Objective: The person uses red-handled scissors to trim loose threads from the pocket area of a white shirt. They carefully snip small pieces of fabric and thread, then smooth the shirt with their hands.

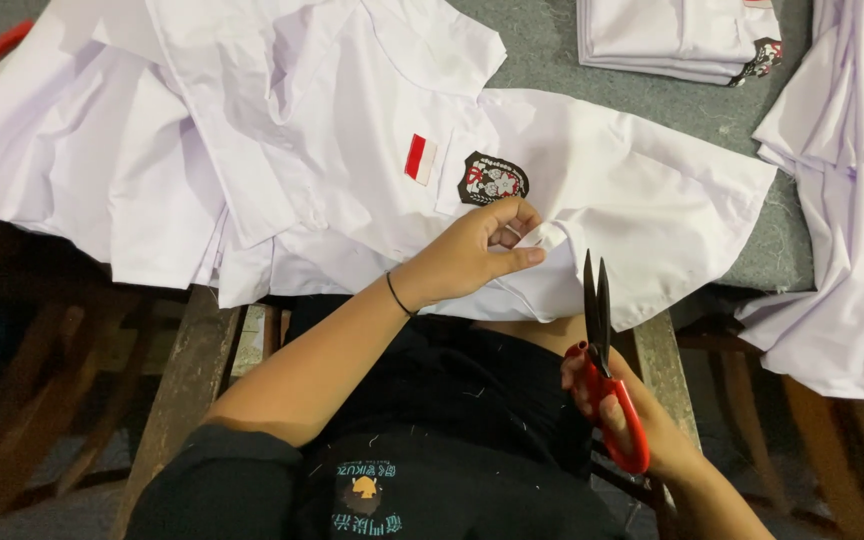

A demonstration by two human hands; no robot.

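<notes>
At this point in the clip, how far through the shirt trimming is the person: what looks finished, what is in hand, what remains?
Looks done: a neat folded stack sits at the table's far edge. In hand: the left hand pinches the fabric of the white shirt just below its badge, while the right hand has the red-handled snips in its grip, blades pointing up beside the pinch, not yet cutting. Possibly left: loose unfolded shirts piled at left and more at right.

A white shirt (592,190) lies spread on the table, its pinched fabric beside upright red-handled thread snips (604,360).
</notes>
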